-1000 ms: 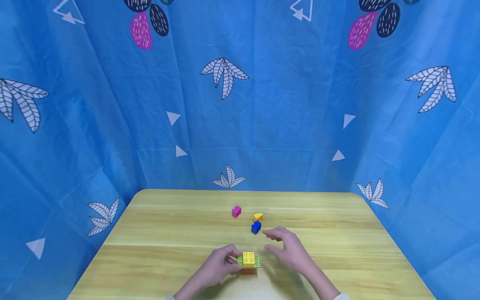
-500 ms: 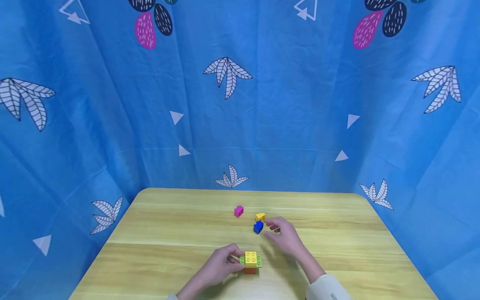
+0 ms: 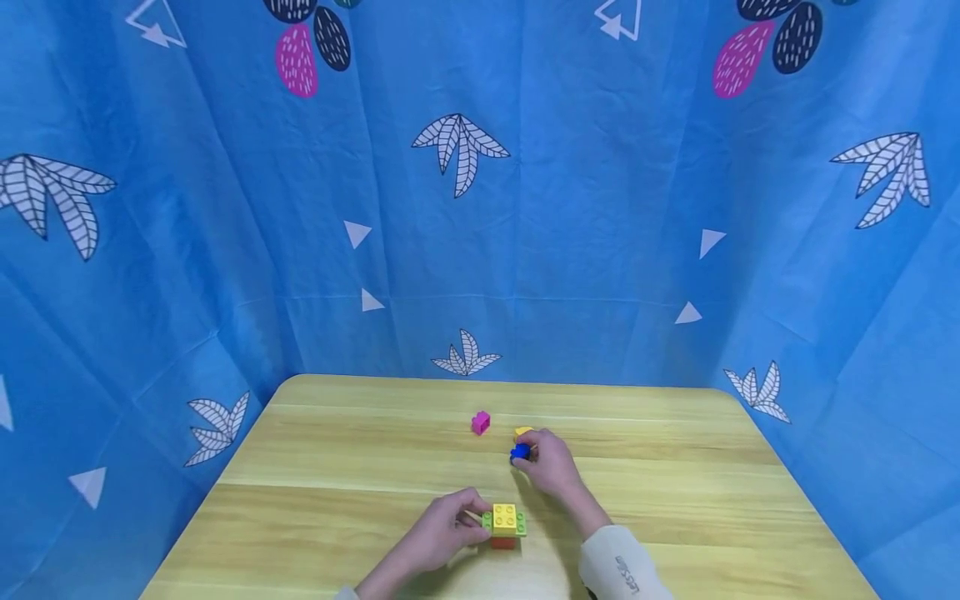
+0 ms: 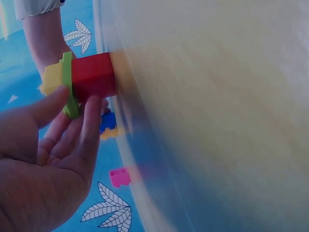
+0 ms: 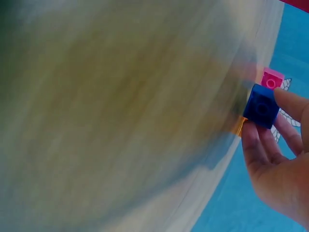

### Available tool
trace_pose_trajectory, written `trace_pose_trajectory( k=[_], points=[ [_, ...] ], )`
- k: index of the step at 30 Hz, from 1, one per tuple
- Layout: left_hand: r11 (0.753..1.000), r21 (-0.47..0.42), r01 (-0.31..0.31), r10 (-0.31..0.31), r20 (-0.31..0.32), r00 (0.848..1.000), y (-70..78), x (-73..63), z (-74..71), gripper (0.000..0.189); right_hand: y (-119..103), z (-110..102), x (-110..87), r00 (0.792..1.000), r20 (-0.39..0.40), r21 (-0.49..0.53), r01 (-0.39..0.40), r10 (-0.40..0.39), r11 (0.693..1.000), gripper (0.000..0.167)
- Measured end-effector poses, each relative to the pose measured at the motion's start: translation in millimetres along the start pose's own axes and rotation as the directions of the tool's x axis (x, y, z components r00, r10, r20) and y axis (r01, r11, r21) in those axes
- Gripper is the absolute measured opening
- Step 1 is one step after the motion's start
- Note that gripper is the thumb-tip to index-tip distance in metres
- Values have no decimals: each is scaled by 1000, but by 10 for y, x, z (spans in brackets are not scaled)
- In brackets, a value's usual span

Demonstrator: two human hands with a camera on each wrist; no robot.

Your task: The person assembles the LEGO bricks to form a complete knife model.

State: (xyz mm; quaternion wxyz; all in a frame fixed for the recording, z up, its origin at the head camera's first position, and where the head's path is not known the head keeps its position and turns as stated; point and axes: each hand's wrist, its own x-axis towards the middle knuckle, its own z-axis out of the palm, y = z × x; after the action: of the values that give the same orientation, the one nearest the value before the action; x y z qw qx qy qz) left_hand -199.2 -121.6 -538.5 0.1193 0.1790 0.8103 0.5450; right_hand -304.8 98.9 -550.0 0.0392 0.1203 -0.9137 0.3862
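Observation:
Near the table's front, my left hand (image 3: 444, 533) holds a small stack of toy bricks by its left side. The stack has a yellow brick (image 3: 504, 517) on top, a green plate (image 4: 68, 84) in the middle and a red brick (image 4: 94, 75) at the bottom. Farther back, my right hand (image 3: 553, 467) pinches a blue brick (image 5: 261, 106) between thumb and fingers. Just behind the blue brick lies a yellow-orange brick (image 3: 522, 432), partly hidden by the right hand. A pink brick (image 3: 481, 422) lies farther left, apart from both hands.
The wooden table (image 3: 360, 450) has rounded back corners. A blue patterned cloth (image 3: 465, 250) hangs behind it and at both sides.
My right hand has moved forward and left to the blue brick, and its fingers have closed on it. My left hand keeps hold of the stack.

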Motion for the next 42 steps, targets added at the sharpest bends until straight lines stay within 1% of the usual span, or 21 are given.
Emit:
trace_pose_trajectory(
  k=[5,11,16,21,24,29,33,36,39,42],
  points=[
    [1000,-7,-5,5,6,1000,10,-3,-4,19,-26,-4,7,1000,-2,-18,-17,17,1000,28],
    [1000,-8,-11,11,4,1000,24,-14,-19,21,-52,-77,-39,1000,-8,14,-16,16,1000,25],
    [1000,5,-4,4,-7,1000,40,-13,-24,22,-121,-168,-132,1000,-17,91,-15,16,996,26],
    [1000,5,-4,4,9,1000,49,1,-18,21,-242,-289,-299,999,-9,204,-32,35,978,26],
    [1000,-3,-5,5,13,1000,48,10,-11,21,-303,-331,-392,1000,10,249,-18,16,968,27],
    [1000,-3,2,-2,8,1000,36,3,-4,19,-386,-358,-509,998,42,305,35,-50,952,27],
    [1000,1,0,0,7,1000,17,13,-8,19,-437,-369,-571,997,49,340,39,-59,940,22],
    [1000,3,-1,1,6,1000,3,22,-8,19,-468,-381,-613,997,53,377,33,-57,926,22],
    [1000,0,-2,2,7,1000,-3,21,-5,20,-478,-391,-657,996,53,401,45,-73,915,24],
    [1000,-5,-1,1,7,1000,0,10,-2,20,-471,-391,-689,995,61,400,51,-82,915,25]
  ],
)
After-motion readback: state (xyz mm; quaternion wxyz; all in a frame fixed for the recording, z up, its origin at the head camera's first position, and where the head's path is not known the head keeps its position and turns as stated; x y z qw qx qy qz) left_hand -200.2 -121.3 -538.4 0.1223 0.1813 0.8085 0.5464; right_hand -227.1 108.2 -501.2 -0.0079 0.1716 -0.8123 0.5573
